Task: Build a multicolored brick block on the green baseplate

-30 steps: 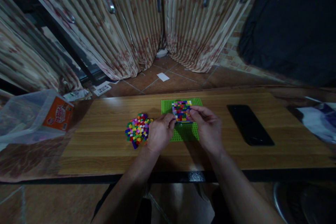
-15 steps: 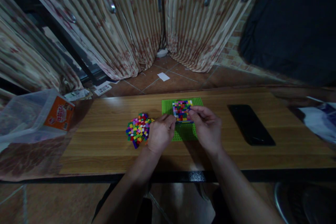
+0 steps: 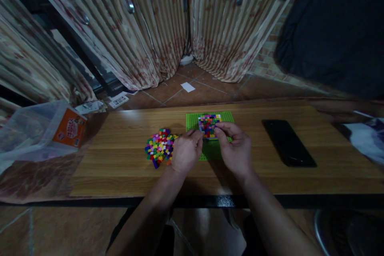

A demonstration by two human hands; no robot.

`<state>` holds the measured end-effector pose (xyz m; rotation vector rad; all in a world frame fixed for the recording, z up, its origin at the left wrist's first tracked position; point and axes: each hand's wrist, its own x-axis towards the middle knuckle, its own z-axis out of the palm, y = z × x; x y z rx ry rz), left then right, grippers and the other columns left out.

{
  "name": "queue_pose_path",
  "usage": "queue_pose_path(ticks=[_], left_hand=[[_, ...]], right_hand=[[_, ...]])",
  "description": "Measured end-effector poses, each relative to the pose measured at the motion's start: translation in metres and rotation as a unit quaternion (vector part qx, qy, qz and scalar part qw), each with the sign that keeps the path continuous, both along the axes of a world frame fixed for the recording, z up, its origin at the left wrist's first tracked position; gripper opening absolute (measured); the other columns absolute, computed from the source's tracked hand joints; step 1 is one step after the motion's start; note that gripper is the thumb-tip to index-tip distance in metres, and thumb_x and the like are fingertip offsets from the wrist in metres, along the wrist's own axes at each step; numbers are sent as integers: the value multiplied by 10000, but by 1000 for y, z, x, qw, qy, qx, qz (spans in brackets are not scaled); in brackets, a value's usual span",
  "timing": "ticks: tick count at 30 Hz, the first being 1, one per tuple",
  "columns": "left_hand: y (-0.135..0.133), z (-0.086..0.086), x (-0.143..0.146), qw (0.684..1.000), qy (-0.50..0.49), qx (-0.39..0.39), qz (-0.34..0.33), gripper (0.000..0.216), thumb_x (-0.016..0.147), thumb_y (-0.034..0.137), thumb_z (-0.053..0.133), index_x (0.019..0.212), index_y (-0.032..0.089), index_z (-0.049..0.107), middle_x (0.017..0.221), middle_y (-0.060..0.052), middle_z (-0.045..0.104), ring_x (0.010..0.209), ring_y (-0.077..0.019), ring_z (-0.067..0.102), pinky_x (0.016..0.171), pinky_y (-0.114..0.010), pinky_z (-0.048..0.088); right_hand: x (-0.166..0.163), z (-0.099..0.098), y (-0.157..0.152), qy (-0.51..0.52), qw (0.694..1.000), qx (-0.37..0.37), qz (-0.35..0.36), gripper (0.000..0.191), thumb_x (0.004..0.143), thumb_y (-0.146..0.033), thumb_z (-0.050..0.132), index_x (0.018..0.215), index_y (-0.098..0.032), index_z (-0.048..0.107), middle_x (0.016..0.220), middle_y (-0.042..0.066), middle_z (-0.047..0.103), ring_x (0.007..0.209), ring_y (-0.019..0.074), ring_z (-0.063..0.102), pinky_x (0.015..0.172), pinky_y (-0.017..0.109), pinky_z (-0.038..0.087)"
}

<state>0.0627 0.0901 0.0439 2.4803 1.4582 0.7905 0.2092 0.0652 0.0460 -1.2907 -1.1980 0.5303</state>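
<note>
A green studded baseplate (image 3: 226, 117) lies on the wooden table, bearing a block of many-coloured toy bricks (image 3: 209, 122). At the block's lower left corner is my left hand (image 3: 187, 150), its fingers curled together; whatever they hold is hidden. My right hand (image 3: 235, 144) has thumb and forefinger pinched at the block's right side, where a small piece between them is too small to make out. Left of my left hand spreads a loose heap of small coloured toy bricks (image 3: 159, 146), partly covered by that hand.
A black phone-like slab (image 3: 288, 143) lies on the right of the table (image 3: 120, 176). Beyond the table's left end stands a clear plastic box (image 3: 39, 128) with an orange label. Striped curtains (image 3: 156, 32) hang behind, and white paper (image 3: 188, 87) lies on the tiled floor.
Both hands stay at the brick block with only slight finger movement. The right fingertips sit slightly lower on the block's right side. The whole view has shifted a little.
</note>
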Motion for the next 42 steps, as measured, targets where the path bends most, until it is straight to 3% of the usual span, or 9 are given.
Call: queue_pose_path(ticks=[7, 14, 25, 42], left_hand=[[-1, 3, 3, 999, -21, -33, 24, 189, 912, 151, 512, 787, 190, 647, 790, -34, 695, 738, -167, 664, 686, -256, 462], [-2, 0, -1, 989, -128, -70, 11, 151, 907, 147, 541, 905, 201, 681, 915, -40, 747, 820, -178, 698, 781, -279, 511], [4, -8, -1, 955, -261, -136, 38, 252, 846, 78, 553, 1022, 197, 688, 952, -58, 757, 881, -198, 718, 815, -305, 550], [10, -9, 5, 900, -364, -236, 48, 147, 838, 198, 586, 921, 158, 701, 821, -44, 730, 724, -151, 662, 680, -247, 508]], right_hand=[[4, -3, 1, -112, 993, 42, -10, 102, 861, -311, 650, 886, -258, 733, 1057, 41, 682, 1047, 219, 619, 949, 423, 474], [2, -14, 2, -138, 990, 1, -27, 89, 821, -345, 704, 852, -303, 777, 1246, 50, 598, 1217, 271, 504, 1049, 508, 375], [-8, -30, 9, -124, 991, -16, -47, 66, 798, -334, 724, 817, -315, 784, 1295, 45, 586, 1261, 287, 458, 1061, 539, 339], [-9, -36, 9, -89, 995, 3, -53, 90, 789, -359, 724, 830, -306, 783, 1310, 35, 595, 1247, 276, 503, 1067, 526, 356]])
